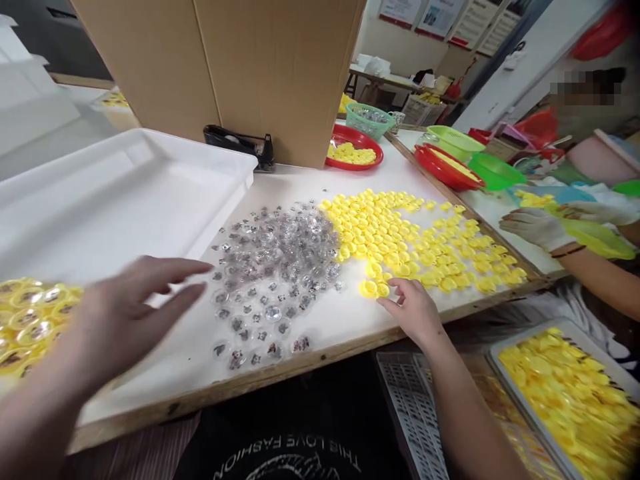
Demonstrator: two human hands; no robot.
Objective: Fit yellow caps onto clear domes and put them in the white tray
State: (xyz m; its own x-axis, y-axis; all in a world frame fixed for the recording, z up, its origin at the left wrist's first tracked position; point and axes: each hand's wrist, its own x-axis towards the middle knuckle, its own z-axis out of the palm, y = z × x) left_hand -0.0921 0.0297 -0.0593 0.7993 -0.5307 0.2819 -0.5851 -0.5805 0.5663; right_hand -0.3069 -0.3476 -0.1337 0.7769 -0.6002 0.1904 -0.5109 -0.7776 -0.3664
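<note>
My left hand hovers over the left part of the white table, thumb and fingers apart with nothing between them. Beneath and behind it lie yellow round pieces with clear, printed tops. At the middle of the table spreads a pile of clear round pieces with small dark prints. Many yellow caps lie to the right of that pile. My right hand is by the near edge of the yellow caps, thumb and forefinger apart beside a cap; nothing shows between them.
A white tray stands at the left, before a tall cardboard box and a black tape dispenser. Red dish behind. A co-worker's gloved hands are at the right. A bin of yellow pieces sits low right.
</note>
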